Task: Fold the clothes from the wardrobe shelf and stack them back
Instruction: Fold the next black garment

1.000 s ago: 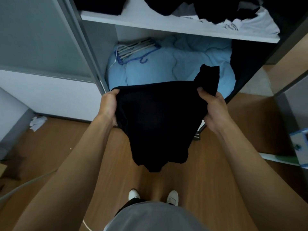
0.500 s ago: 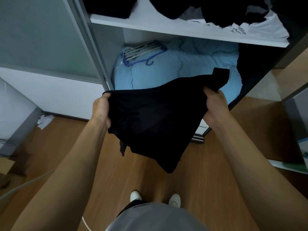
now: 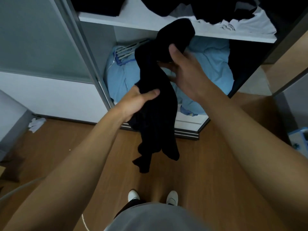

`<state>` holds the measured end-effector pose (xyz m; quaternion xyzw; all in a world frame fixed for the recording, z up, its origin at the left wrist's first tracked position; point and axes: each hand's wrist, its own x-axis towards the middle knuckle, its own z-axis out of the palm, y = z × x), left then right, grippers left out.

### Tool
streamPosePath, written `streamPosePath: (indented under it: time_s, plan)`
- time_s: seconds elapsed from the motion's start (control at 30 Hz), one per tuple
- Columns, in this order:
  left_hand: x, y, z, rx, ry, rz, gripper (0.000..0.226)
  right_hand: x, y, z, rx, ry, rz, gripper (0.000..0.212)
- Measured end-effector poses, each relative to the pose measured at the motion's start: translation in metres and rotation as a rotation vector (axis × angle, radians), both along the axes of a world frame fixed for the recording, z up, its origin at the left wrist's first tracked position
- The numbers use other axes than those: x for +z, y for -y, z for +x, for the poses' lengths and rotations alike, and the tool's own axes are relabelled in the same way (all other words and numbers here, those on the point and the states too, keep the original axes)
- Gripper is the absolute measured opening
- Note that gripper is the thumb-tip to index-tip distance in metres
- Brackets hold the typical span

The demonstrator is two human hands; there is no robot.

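A black garment (image 3: 156, 104) hangs bunched in a long vertical strip in front of the open wardrobe. My left hand (image 3: 138, 100) grips it at its middle, thumb across the cloth. Higher up, my right hand (image 3: 185, 70) holds the garment's upper end, which flops over the thumb just under the white shelf (image 3: 133, 22). On that shelf lie dark clothes (image 3: 216, 9) in a loose heap and a white garment (image 3: 246, 24) at the right. The black garment's lower end dangles above the floor.
A light blue duvet (image 3: 208, 67) fills the compartment below the shelf, with hangers (image 3: 126, 50) lying on it. The sliding wardrobe door (image 3: 41, 39) stands at the left. Crumpled white paper (image 3: 35, 124) lies on the wooden floor (image 3: 200, 164). A grey cabinet (image 3: 293, 104) stands at the right.
The garment was spread wide between both hands. Now my right hand has risen toward the shelf and my left hand has moved right and down, so the cloth hangs gathered in a narrow strip.
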<state>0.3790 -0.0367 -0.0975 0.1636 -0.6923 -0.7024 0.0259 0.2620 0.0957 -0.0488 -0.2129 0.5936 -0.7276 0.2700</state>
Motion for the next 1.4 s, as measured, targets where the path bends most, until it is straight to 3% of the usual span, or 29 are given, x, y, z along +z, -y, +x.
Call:
streamPosePath:
  time_s: [0.13,0.17,0.2,0.23,0.27,0.3,0.43,0.5,0.57,0.67,0.77,0.8,0.9,1.0,1.1,1.17,1.27,1.4]
  plan:
    - [0.041,0.007,-0.009,0.162,-0.099,0.358,0.021,-0.075,-0.047,0.017,0.439,-0.402,0.587,0.092]
    - [0.051,0.01,-0.014,0.179,-0.101,0.418,0.024,-0.098,-0.052,0.024,0.551,-0.461,0.722,0.093]
    - [0.059,0.014,-0.019,0.208,-0.11,0.454,0.028,-0.116,-0.053,0.031,0.621,-0.474,0.812,0.079]
    - [0.066,0.02,-0.024,0.253,-0.127,0.463,0.032,-0.132,-0.052,0.034,0.608,-0.462,0.859,0.05]
    - [0.068,0.028,-0.029,0.298,-0.141,0.432,0.035,-0.14,-0.05,0.038,0.555,-0.438,0.847,0.016]
    - [0.068,0.037,-0.033,0.334,-0.137,0.334,0.037,-0.144,-0.047,0.038,0.474,-0.394,0.806,0.012]
    - [0.032,0.054,-0.027,0.253,0.087,-0.228,0.068,-0.122,-0.024,0.038,0.099,-0.081,0.506,0.019]
    - [-0.002,0.051,-0.008,0.175,0.102,-0.352,0.076,-0.105,-0.014,0.031,-0.083,0.107,0.361,0.028]
    - [-0.037,0.042,0.022,-0.032,0.053,-0.466,0.073,-0.089,-0.007,0.023,-0.19,0.287,0.279,0.034]
    - [-0.082,0.024,0.069,-0.307,-0.021,-0.505,0.089,-0.071,-0.001,0.016,-0.237,0.53,0.182,0.049]
    - [-0.108,0.011,0.083,-0.27,-0.091,-0.571,0.097,-0.069,0.002,0.014,-0.259,0.648,0.208,0.058]
    - [-0.109,0.009,0.08,-0.235,-0.107,-0.595,0.092,-0.07,0.002,0.015,-0.261,0.671,0.22,0.059]
    - [-0.106,0.011,0.066,-0.086,-0.218,-0.606,0.046,-0.072,0.0,0.018,-0.266,0.695,0.242,0.052]
    - [-0.084,0.014,0.058,-0.053,-0.088,-0.446,0.038,-0.074,-0.009,0.014,-0.314,0.697,0.225,0.042]
    - [-0.051,0.008,0.047,0.075,-0.065,-0.188,0.044,-0.076,-0.021,0.006,-0.276,0.661,0.218,0.033]
    - [-0.027,0.002,0.034,0.174,-0.086,0.023,0.044,-0.08,-0.029,0.01,-0.173,0.596,0.294,0.038]
    - [-0.001,-0.007,0.011,0.22,-0.089,0.183,0.039,-0.094,-0.037,0.035,-0.071,0.224,0.527,0.048]
    - [0.021,-0.012,-0.01,0.199,-0.061,0.191,0.029,-0.094,-0.04,0.065,-0.044,-0.136,0.36,0.037]
